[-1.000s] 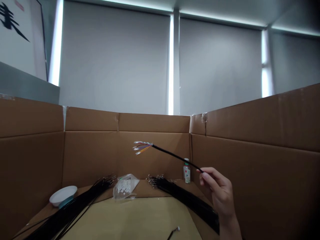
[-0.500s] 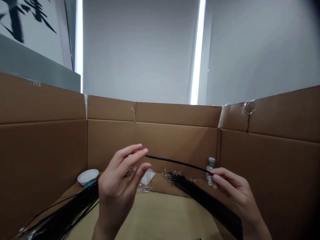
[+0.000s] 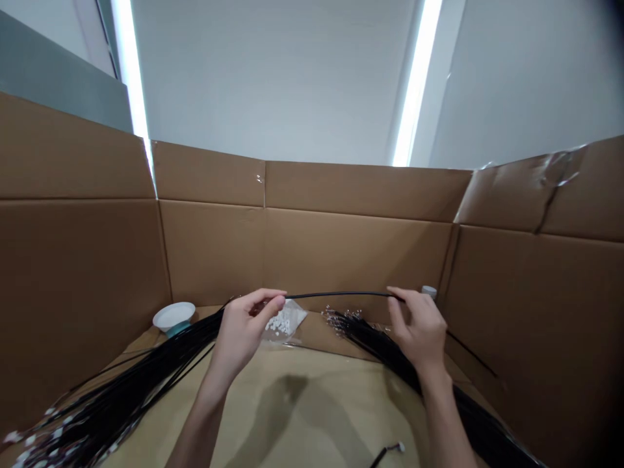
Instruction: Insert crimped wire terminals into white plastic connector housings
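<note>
The right hand (image 3: 420,328) has come up level with the left hand (image 3: 242,328), and the black cable (image 3: 341,295) now runs nearly flat between them, pulled out from its earlier slant. Left fingertips pinch one end; right fingertips pinch the cable farther along, its tail trailing past the right wrist. Beneath the left hand lies a clear bag of white pieces (image 3: 285,322); a bundle of black cables (image 3: 390,351) passes under the right hand.
</note>
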